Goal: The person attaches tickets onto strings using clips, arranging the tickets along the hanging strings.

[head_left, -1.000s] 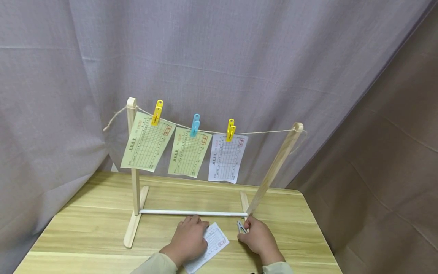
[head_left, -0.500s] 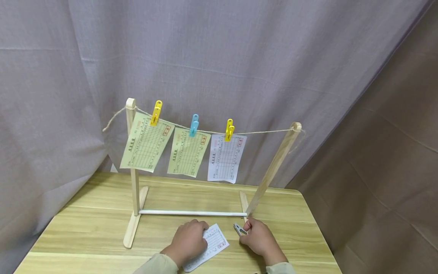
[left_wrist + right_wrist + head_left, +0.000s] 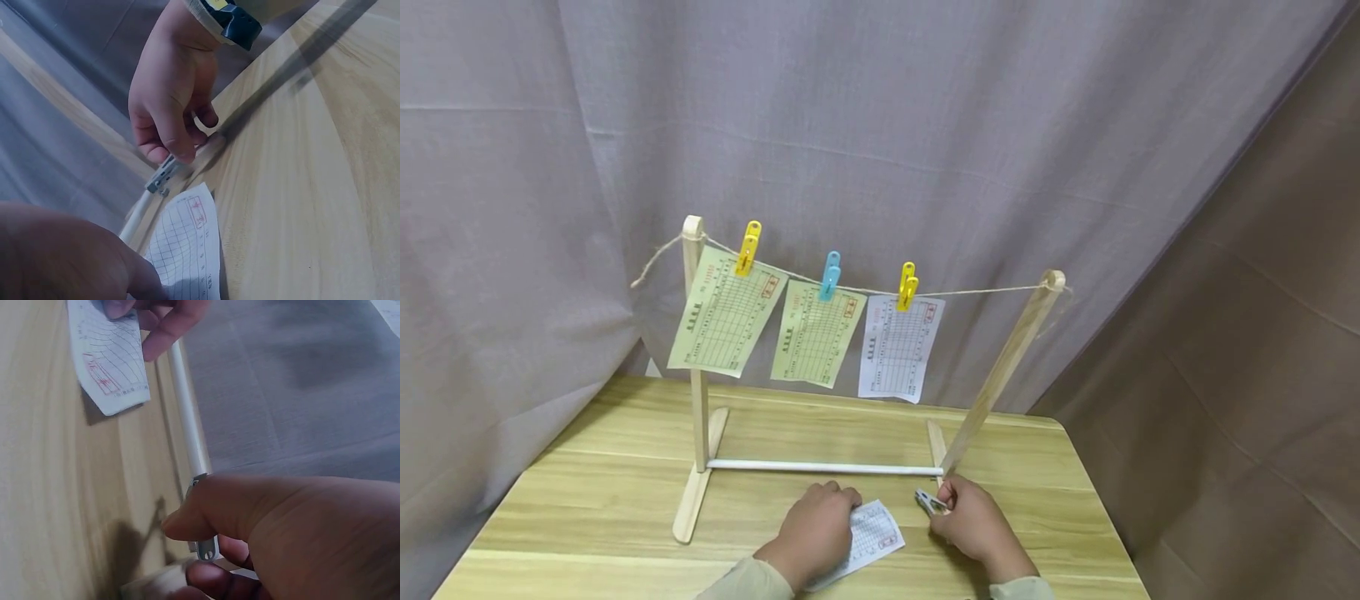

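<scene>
My left hand, at the front of the table, pinches a white printed slip marked with a red stamp. Its thumb lies on the paper's face in the right wrist view, where the slip's near end stands a little off the wood. My right hand pinches a grey clothespin between thumb and fingers, beside the rack's right foot. The clothespin's tip points left, toward the slip. Behind both hands, two green slips and a white slip hang clipped on a string.
A wooden rack with a left post, a right post and a white crossbar stands behind the hands. The string runs between the post tops. Yellow and blue clothespins grip it. Grey curtains enclose the table.
The clothespin has turned in the right hand's fingers, from pointing up to pointing left. Both hands have shifted slightly right in the view, and the left hand still pinches the slip.
</scene>
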Demonstrator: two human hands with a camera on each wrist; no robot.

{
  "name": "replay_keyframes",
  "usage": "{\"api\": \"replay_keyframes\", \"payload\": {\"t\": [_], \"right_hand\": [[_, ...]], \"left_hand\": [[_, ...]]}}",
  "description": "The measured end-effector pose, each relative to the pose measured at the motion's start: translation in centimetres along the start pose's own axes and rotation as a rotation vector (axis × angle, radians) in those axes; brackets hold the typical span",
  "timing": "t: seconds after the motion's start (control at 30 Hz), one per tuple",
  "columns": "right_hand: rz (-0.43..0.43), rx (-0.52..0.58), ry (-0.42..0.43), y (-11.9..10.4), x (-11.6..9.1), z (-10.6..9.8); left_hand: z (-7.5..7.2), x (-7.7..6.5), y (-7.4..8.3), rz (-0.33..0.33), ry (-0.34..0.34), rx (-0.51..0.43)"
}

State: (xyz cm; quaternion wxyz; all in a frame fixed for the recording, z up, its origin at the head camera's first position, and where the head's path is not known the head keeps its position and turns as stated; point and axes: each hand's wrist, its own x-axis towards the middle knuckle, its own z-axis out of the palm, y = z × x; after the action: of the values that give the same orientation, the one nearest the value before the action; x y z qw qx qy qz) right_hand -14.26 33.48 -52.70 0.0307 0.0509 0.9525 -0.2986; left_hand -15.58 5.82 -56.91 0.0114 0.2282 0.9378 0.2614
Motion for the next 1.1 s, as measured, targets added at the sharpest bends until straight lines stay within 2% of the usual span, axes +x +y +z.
{"api": "replay_keyframes", "payload": {"t": [0.17, 0.3, 0.53, 0.83, 0.97, 1.1], "right_hand": [[-0.003, 0.022, 0.000, -0.2, 0.1, -0.3], [-0.047, 0.056, -0.023, -0.4, 0.3, -0.4], [-0.129, 0.196, -0.054, -0.4, 0.6, -0.4], [-0.133, 0.330, 0.114, -0.6, 0.9, -0.7], [-0.145, 0.387, 0.155, -1.0, 0.8, -1.4], [-0.167, 0.449, 0.193, -1.7, 0.5, -2.5]], "left_hand": [[-0.2, 0.1, -0.2, -0.016, 0.013, -0.060], [-0.5, 0.2, -0.4, -0.035, 0.001, -0.127], [-0.7, 0.2, -1.1, -0.025, 0.006, -0.206], [-1.0, 0.6, -1.6, 0.004, -0.013, -0.292], [-1.4, 1.2, -1.6, 0.007, -0.045, -0.367], [-2.4, 1.9, -1.3, 0.016, -0.048, -0.430]]}}
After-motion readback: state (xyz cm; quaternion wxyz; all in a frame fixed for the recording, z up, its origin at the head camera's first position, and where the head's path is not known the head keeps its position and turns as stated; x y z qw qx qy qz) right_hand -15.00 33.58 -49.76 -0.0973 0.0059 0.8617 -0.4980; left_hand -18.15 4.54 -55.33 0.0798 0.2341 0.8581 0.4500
